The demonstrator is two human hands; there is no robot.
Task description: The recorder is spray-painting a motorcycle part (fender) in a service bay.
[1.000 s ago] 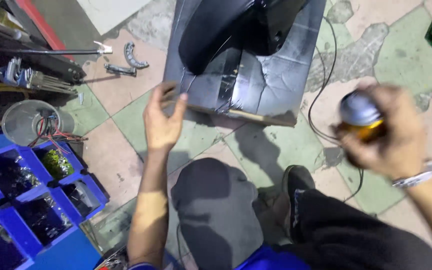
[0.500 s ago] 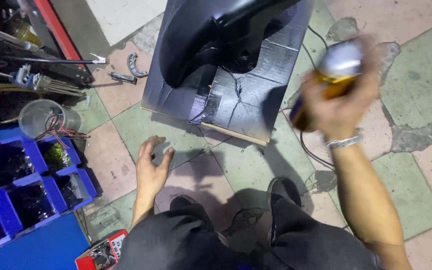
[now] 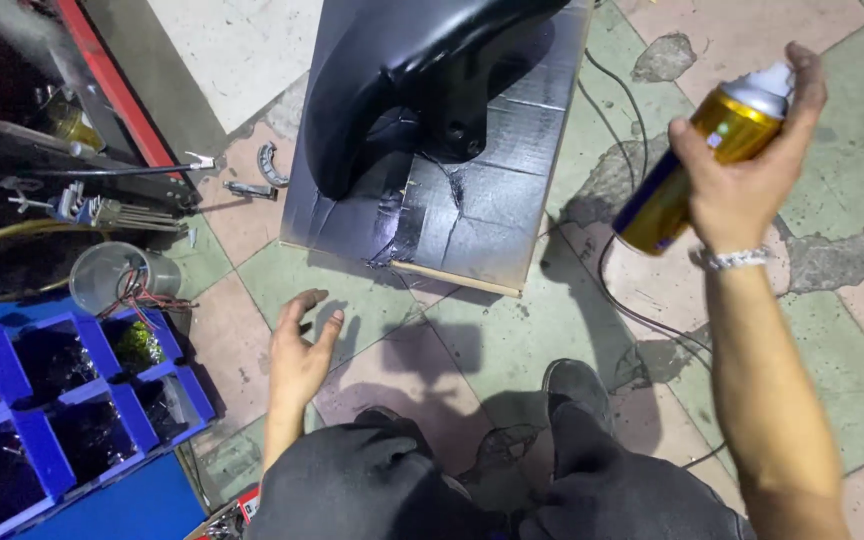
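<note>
Raised rightward, right hand grips a gold-and-blue spray can — left hand open above tiles.

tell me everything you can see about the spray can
The spray can is a slim metal cylinder, glossy gold on its upper body with a dark blue band lower down, topped by a white nozzle cap. It is tilted, cap up and to the right, held in the air above the tiled floor. The right hand grips it around the middle, one finger over the cap. Nothing else touches it.
</note>
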